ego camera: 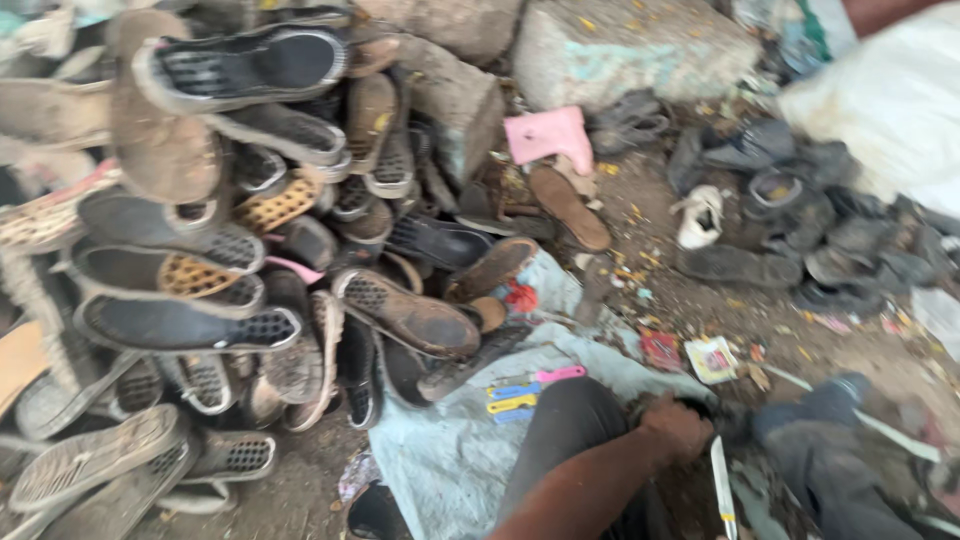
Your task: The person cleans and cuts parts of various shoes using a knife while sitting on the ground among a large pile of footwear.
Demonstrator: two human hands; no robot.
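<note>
My left hand (pixel 678 428) reaches out over my dark-trousered knee (pixel 565 430) at the bottom centre, with its fingers closed on the edge of a dark worn shoe (pixel 800 440) that lies on the ground. A pale knife blade (pixel 722 488) stands just right of that hand and points downward; whatever holds it is below the frame. My right hand does not show. The picture is blurred, so the exact grip is unclear.
A tall heap of worn shoes and soles (pixel 200 250) fills the left. A grey cloth (pixel 450 450) under my knee carries small blue, yellow and pink plastic tools (pixel 525 392). Dark shoes (pixel 800 220) lie at the right, stone blocks (pixel 620 45) and a pink piece (pixel 548 135) behind, with a white sack (pixel 890 100).
</note>
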